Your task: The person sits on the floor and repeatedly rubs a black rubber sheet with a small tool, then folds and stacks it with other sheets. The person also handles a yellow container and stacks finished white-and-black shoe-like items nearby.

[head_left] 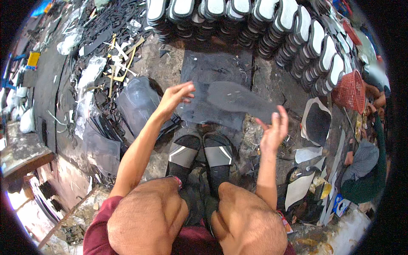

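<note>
A dark grey, sole-shaped piece [238,97] is held up at a slant over the dark mat [216,63] in front of my feet. My right hand [274,127] has its narrow end between thumb and fingers. To the left of the sole's wide end is my left hand [176,98], apart from it. Its fingers reach forward, a little blurred, with a gap to the thumb and nothing seen between them. Below the sole are my two slide sandals [185,151] on the ground.
Stacks of white-topped soles [299,25] curve along the far side. Dark sheets [138,102] lie at left, near heaped scraps [119,55]. At right are a red basket [350,91], cut pieces [316,121] and another person [367,165]. A wooden ledge [27,163] juts in at far left.
</note>
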Demonstrator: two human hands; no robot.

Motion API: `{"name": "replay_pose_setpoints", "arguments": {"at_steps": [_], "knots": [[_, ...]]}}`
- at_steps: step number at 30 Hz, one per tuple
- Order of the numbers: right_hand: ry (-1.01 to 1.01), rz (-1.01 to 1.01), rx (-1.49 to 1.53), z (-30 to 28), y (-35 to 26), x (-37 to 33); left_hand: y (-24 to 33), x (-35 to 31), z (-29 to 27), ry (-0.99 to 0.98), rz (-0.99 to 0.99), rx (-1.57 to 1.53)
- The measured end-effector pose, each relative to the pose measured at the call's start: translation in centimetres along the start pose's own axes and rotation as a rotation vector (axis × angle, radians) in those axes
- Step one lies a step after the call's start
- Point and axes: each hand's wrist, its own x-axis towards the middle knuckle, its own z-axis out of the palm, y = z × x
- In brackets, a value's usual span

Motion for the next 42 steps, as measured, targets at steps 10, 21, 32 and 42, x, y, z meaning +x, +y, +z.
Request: {"name": "replay_pose_setpoints", "arguments": {"at_steps": [10, 21, 32, 42], "knots": [[0.213, 0.044, 0.2, 0.0, -0.4, 2.5, -4.4, -2.7, 7.4, -0.278, 0.612, 1.083], [0.577, 0.022, 0.137, -6.4, -3.8, 1.2, -3.1, 7.3, 6.0, -0.37, -0.135, 0.66], [-0.238, 0.204, -0.176, -0.1, 3.9, 1.1, -3.4, -3.3, 1.7, 0.222, -0.054, -0.16], [-0.329, 0.295, -0.342, 1.2, 8.7, -1.3, -6.1, -5.0, -0.8, 0.422, -0.076, 0.638]]}}
